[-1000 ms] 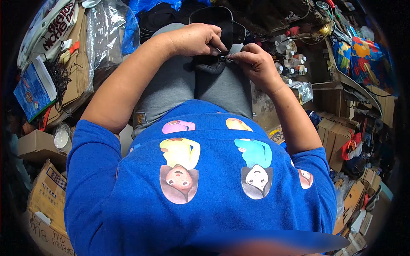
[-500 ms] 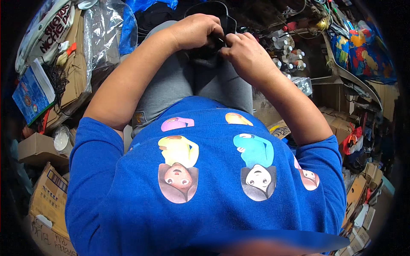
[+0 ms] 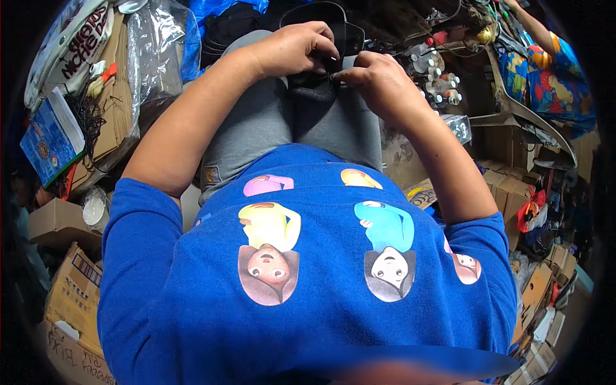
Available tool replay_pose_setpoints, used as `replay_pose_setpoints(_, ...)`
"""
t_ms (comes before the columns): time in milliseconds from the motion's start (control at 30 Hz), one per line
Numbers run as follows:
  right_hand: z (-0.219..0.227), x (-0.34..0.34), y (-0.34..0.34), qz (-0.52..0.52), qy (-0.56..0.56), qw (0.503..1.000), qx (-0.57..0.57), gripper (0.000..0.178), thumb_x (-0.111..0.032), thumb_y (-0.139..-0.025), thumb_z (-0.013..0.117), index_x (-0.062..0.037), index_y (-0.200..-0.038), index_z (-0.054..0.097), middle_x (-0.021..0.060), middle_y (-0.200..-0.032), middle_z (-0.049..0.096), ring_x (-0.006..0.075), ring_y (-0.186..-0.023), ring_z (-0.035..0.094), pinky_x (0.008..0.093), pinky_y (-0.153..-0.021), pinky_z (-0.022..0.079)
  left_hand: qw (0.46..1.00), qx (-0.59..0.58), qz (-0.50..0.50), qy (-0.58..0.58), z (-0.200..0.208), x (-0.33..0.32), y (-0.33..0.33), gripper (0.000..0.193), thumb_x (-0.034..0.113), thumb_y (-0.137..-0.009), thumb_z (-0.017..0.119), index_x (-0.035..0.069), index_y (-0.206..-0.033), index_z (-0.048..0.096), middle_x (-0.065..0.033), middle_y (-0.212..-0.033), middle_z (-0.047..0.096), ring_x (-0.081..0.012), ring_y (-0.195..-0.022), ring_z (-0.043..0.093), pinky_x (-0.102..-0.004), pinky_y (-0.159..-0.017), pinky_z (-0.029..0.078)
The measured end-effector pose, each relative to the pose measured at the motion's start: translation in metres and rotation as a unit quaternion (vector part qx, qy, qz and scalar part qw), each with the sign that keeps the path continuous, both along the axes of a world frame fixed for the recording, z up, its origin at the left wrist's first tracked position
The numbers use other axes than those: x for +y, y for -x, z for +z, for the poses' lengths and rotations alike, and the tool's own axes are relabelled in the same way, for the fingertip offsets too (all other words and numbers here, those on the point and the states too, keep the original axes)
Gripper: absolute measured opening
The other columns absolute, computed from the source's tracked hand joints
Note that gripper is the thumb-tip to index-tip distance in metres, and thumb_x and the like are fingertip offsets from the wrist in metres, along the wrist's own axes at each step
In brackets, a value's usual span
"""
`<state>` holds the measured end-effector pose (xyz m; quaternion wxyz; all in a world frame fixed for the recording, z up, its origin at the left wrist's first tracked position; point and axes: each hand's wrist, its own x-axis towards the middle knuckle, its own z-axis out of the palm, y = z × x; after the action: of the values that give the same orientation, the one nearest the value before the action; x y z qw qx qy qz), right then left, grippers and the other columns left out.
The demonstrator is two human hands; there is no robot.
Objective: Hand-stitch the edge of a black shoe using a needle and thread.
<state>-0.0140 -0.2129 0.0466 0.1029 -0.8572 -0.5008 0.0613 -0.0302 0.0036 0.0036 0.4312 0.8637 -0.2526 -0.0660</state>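
On my lap, between my thighs, lies a black item (image 3: 314, 93) with a curved, brim-like upper part and a rounded lower end; its kind is not clear to me. My left hand (image 3: 298, 50) comes over it from the left with fingers bent, thumb and index close together. At that index fingertip a tiny bright glint shows, too small to name. From the right, my right hand (image 3: 378, 80) reaches the item's edge, its thumb and index pinched and the other fingers curled. What lies between the fingertips of either hand is hidden or too small.
Small capped bottles (image 3: 436, 80) stand in a group to the right. Beyond them, another person's arm (image 3: 536, 27) and colourful clothing (image 3: 558, 83) show. Clear plastic sheeting (image 3: 157, 51), a blue book (image 3: 51, 138) and cardboard boxes (image 3: 61, 221) crowd the left.
My right hand has moved slightly right and down, and the gap between my hands has widened. The black item has shifted a little. The other person's arm has come into view at upper right.
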Motion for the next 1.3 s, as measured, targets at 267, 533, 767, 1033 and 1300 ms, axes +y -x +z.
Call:
replay_pose_setpoints(267, -0.02, -0.002, 0.001, -0.129, -0.132, 0.961, 0.204, 0.02, -0.019, -0.077, 0.072, -0.0093, -0.094, 0.068, 0.0117, -0.087, 0.064, 0.0257, -0.082, 0.064, 0.034, -0.073, 0.05, 0.971, -0.12, 0.198, -0.065, 0.015, -0.005, 0.047, 0.037, 0.014, -0.076, 0.071, 0.009, -0.108, 0.056, -0.0124, -0.107, 0.059, -0.0337, -0.096, 0.059, -0.04, -0.08, 0.048)
replay_pose_setpoints(533, -0.018, -0.051, -0.012, -0.186, -0.336, 0.708, 0.593, 0.026, -0.029, -0.086, 0.059, -0.0051, -0.093, 0.064, 0.0055, -0.096, 0.064, 0.0164, -0.092, 0.057, 0.0311, -0.088, 0.041, 0.978, 0.141, 0.099, -0.114, 0.041, 0.047, 0.089, 0.022, 0.011, -0.081, 0.065, 0.003, -0.102, 0.063, -0.0162, -0.086, 0.065, -0.0234, -0.076, 0.063, -0.0322, -0.07, 0.048)
replay_pose_setpoints(767, -0.007, -0.079, -0.029, -0.101, -0.523, 0.456, 0.713, 0.031, -0.031, -0.094, 0.051, -0.0081, -0.113, 0.059, -0.0022, -0.078, 0.05, 0.0136, -0.069, 0.043, 0.0342, -0.082, 0.041, 0.968, 0.016, 0.242, -0.057, 0.028, 0.06, 0.061, 0.026, 0.024, -0.091, 0.058, -0.002, -0.086, 0.06, -0.0068, -0.088, 0.059, -0.0198, -0.081, 0.055, -0.0284, -0.079, 0.043)
replay_pose_setpoints(1033, -0.027, -0.041, -0.003, -0.24, -0.016, 0.957, 0.164, 0.031, -0.035, -0.089, 0.058, -0.0075, -0.077, 0.063, 0.0114, -0.059, 0.055, 0.0258, -0.057, 0.052, 0.0331, -0.071, 0.038, 0.65, 0.288, 0.087, 0.698, 0.016, 0.007, 0.044, 0.036, 0.033, -0.099, 0.042, 0.009, -0.074, 0.053, -0.0048, -0.066, 0.049, -0.0207, -0.063, 0.048, -0.0353, -0.083, 0.042)
replay_pose_setpoints(1300, -0.053, -0.051, 0.001, -0.114, -0.051, 0.992, 0.03, 0.034, -0.03, -0.089, 0.056, -0.0078, -0.064, 0.051, 0.009, -0.059, 0.053, 0.0301, -0.061, 0.052, 0.0385, -0.066, 0.035, 0.625, 0.295, 0.236, 0.683, 0.012, 0.029, 0.047, 0.046, 0.04, -0.097, 0.044, 0.016, -0.059, 0.034, 0.0012, -0.049, 0.027, -0.013, -0.043, 0.025, -0.0321, -0.059, 0.035)
